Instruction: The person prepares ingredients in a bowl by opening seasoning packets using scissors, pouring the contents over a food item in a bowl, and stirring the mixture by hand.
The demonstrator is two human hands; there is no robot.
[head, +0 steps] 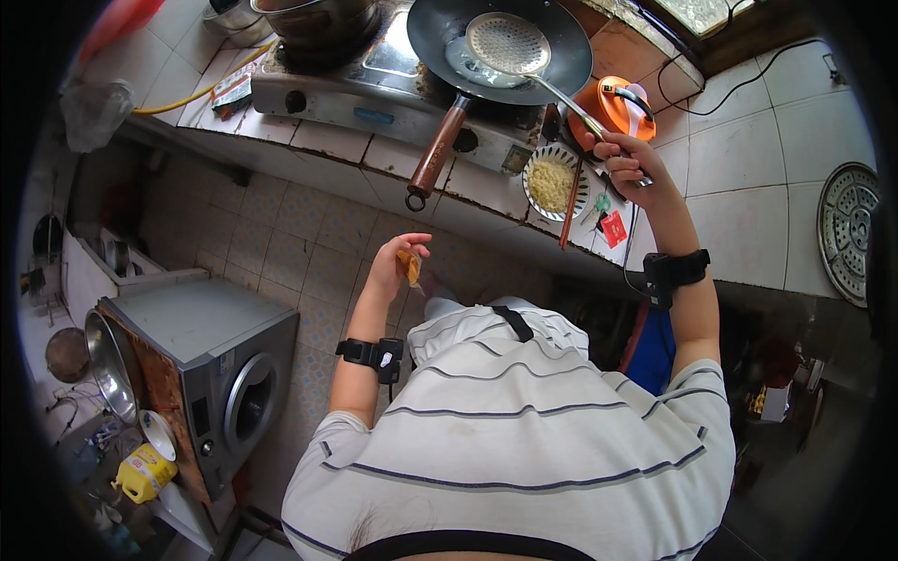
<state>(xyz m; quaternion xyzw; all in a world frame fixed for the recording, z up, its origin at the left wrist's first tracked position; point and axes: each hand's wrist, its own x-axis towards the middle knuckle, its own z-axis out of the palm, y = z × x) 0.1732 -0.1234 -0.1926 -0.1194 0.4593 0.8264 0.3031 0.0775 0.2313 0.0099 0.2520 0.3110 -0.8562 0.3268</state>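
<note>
My right hand (628,167) grips the metal handle of a perforated skimmer (506,43). Its round head is over the dark wok (428,42), where some whitish liquid (463,62) shows in the bottom. The wok sits on the right burner of a gas stove (323,91), its wooden handle (440,151) jutting towards me. In front of the counter, my left hand (394,261) holds a small orange-yellow packet (409,265) low above the floor; its contents cannot be made out. Below my right hand stands a bowl (527,189) of pale crumbly food (551,185), with chopsticks (572,203) across its rim.
A pot (316,21) occupies the left burner. Near the bowl lie a red sachet (613,229) and keys (602,203); an orange lidded container (612,112) stands behind. A yellow hose (168,106) runs left of the stove. Behind at left is a washing machine (231,379).
</note>
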